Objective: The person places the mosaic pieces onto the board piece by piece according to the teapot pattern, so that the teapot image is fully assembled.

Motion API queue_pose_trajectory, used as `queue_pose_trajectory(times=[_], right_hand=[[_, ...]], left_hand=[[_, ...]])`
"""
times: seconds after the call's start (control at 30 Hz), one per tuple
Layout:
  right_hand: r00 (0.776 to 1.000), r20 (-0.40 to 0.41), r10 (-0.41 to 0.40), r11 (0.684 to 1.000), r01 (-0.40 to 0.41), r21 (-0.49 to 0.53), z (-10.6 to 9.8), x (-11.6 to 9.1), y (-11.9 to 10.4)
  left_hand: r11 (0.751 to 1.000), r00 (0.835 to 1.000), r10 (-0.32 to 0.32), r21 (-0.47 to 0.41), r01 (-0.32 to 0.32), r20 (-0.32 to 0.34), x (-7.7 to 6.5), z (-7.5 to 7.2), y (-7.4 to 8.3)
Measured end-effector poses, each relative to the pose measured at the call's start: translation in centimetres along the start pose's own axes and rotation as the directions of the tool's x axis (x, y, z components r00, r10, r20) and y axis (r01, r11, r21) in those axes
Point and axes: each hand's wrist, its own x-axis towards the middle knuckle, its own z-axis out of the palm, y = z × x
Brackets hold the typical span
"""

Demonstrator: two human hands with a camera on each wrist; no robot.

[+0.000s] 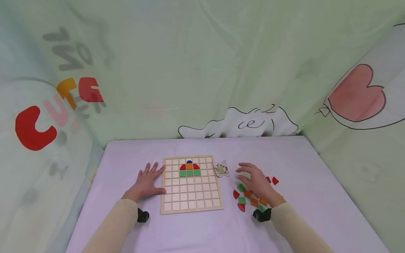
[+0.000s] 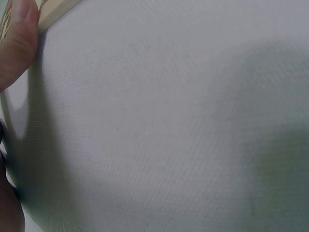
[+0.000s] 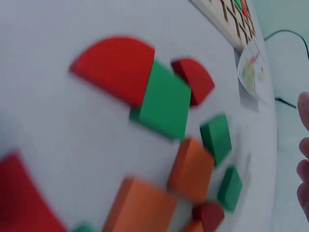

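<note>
A wooden grid board (image 1: 191, 196) lies on the table. Near its top sit a row of green squares (image 1: 190, 173), an orange square (image 1: 189, 167) between two red quarter-circles (image 1: 196, 166), and a blue piece (image 1: 189, 162). My left hand (image 1: 146, 184) is spread flat at the board's left side, thumb and index finger touching its edge. Over a scatter of loose pieces hovers my right hand (image 1: 257, 182), fingers loosely bent, with nothing visible in them. Below it are red quarter-circles (image 3: 116, 67), green squares (image 3: 166, 99) and orange squares (image 3: 191, 170).
A small printed card (image 1: 221, 169) with a coloured pattern touches the board's upper right side. The table (image 1: 190, 232) has a pale lilac cloth. Behind it hangs a light green curtain (image 1: 158, 70) with printed letters and a heart balloon.
</note>
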Motion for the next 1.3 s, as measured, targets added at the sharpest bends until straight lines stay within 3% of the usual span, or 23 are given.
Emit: queue_pose_trajectory(times=[0.3,0.53,0.9,1.3], right_hand=[[0.998,-0.022,0.058,0.998,-0.059,-0.034,-3.1,-2.1,2.0],[0.995,-0.018,0.101,0.995,-0.102,-0.024,-4.0,-3.2,2.9],[0.989,-0.016,0.149,0.989,-0.149,0.007,-2.6,-4.9,3.9],[0.994,-0.04,0.107,0.994,-0.106,0.021,-0.5,-6.6,4.3]], left_hand=[[1.0,1.0,0.006,0.013,-0.006,0.001,0.1,0.2,-0.3],[1.0,1.0,0.004,0.018,-0.004,0.007,0.1,0.2,-0.2],[1.0,1.0,0.009,0.016,-0.009,0.009,0.1,0.1,-0.3],[1.0,1.0,0.014,0.009,-0.014,0.013,0.1,0.1,-0.3]])
